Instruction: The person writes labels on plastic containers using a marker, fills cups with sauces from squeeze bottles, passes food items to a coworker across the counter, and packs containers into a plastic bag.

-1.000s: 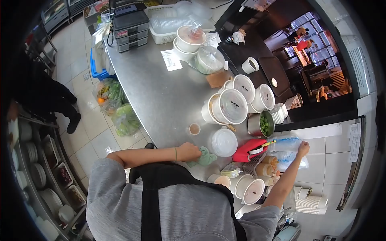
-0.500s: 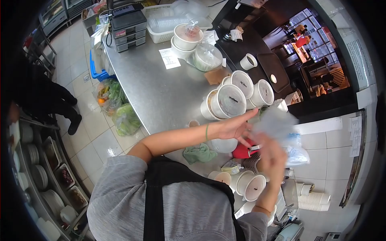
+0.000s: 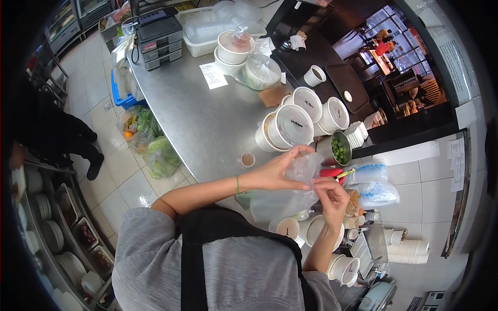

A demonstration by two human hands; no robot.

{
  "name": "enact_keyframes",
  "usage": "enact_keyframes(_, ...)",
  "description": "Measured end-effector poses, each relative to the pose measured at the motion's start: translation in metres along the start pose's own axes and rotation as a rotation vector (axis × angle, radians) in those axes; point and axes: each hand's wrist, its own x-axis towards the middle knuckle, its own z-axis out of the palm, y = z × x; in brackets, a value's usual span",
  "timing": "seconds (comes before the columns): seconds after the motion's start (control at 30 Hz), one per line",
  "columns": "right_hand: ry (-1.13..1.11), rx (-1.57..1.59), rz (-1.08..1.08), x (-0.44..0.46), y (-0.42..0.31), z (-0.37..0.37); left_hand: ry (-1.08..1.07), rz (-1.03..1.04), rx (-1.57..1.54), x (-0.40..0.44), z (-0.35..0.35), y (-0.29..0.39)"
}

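A clear plastic bag point(image 3: 280, 203) hangs between my hands above the near side of the steel table. My left hand point(image 3: 275, 175), with a green band at its wrist, curves around the bag's upper part, thumb and fingers on the film. My right hand point(image 3: 333, 199) pinches the bag's edge between thumb and fingertips. Just beyond them stand lidded white tubs point(image 3: 293, 126) with dark writing on the lids. A metal container of chopped greens point(image 3: 339, 150) sits beyond my right hand. A small cup point(image 3: 247, 159) stands near my left wrist.
The steel table point(image 3: 207, 119) bears a paper slip point(image 3: 213, 76), stacked tubs point(image 3: 236, 47) and a white basket point(image 3: 199, 47). More tubs point(image 3: 345, 269) are by my right elbow. Bagged vegetables point(image 3: 161, 155) lie on the floor, where a person in dark trousers point(image 3: 78, 140) stands.
The bag was a blur by my right hand at the upper right. It now spreads lower, between both hands. My left hand went from spread fingers to holding the film.
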Motion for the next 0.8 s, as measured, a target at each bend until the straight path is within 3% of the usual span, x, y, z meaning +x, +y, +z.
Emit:
enact_keyframes(0.03, 0.104, 0.193, 0.073, -0.002, -0.003, 0.005, 0.153, 0.11, -0.001, -0.001, 0.001, 0.003)
enact_keyframes(0.07, 0.207, 0.385, 0.147, -0.003, -0.005, 0.007, 0.154, 0.11, 0.0, -0.002, 0.0, 0.002)
enact_keyframes(0.13, 0.157, 0.366, 0.094, -0.005, 0.019, 0.009, 0.114, 0.239, 0.329, -0.006, -0.006, -0.003)
enact_keyframes(0.17, 0.106, 0.346, 0.042, -0.004, 0.026, 0.01, 0.112, 0.239, 0.331, -0.006, -0.009, -0.002)
enact_keyframes(0.2, 0.108, 0.348, 0.04, -0.008, 0.026, 0.009, 0.047, 0.123, 0.199, -0.006, -0.012, 0.001)
enact_keyframes(0.27, -0.188, 0.354, 0.285, -0.014, 0.023, 0.006, -0.016, 0.007, 0.068, -0.008, -0.012, 0.008)
enact_keyframes(0.3, -0.188, 0.354, 0.284, -0.014, 0.025, 0.007, -0.089, -0.11, -0.163, -0.01, -0.01, 0.016)
enact_keyframes(0.33, -0.017, 0.587, 0.342, -0.015, 0.029, 0.009, -0.163, -0.228, -0.393, -0.011, -0.008, 0.021)
enact_keyframes(0.4, 0.337, 1.046, 0.446, -0.014, 0.032, 0.015, -0.156, -0.284, -0.451, -0.011, -0.008, 0.025)
enact_keyframes(0.47, 0.219, 1.081, 0.527, -0.016, 0.027, 0.014, -0.147, -0.342, -0.506, -0.008, -0.01, 0.027)
enact_keyframes(0.53, -0.681, 0.522, 0.13, -0.013, 0.031, 0.009, -0.106, -0.373, -0.646, -0.005, -0.012, 0.028)
enact_keyframes(0.57, -0.482, 0.303, -0.014, -0.022, 0.036, 0.012, -0.11, -0.377, -0.643, -0.007, -0.01, 0.026)
enact_keyframes(0.6, -0.477, 0.304, -0.014, -0.024, 0.04, 0.012, -0.212, -0.459, -0.659, -0.011, -0.007, 0.021)
enact_keyframes(0.67, -0.052, 1.288, 0.143, -0.028, 0.043, 0.016, -0.319, -0.545, -0.672, -0.015, -0.012, 0.011)
enact_keyframes(0.7, -0.072, 1.167, 0.423, -0.031, 0.044, 0.002, -0.591, -0.446, -0.545, -0.014, -0.023, 0.006)
enact_keyframes(0.73, -0.066, 1.17, 0.419, -0.035, 0.047, 0.005, -0.857, -0.341, -0.41, -0.014, -0.03, 0.004)
enact_keyframes(0.77, -0.082, 1.077, 0.489, -0.036, 0.041, 0.018, -0.864, -0.345, -0.408, -0.017, -0.029, 0.007)
enact_keyframes(0.8, -0.098, 0.982, 0.557, -0.037, 0.031, 0.033, -0.688, -0.345, -0.642, -0.023, -0.024, 0.012)
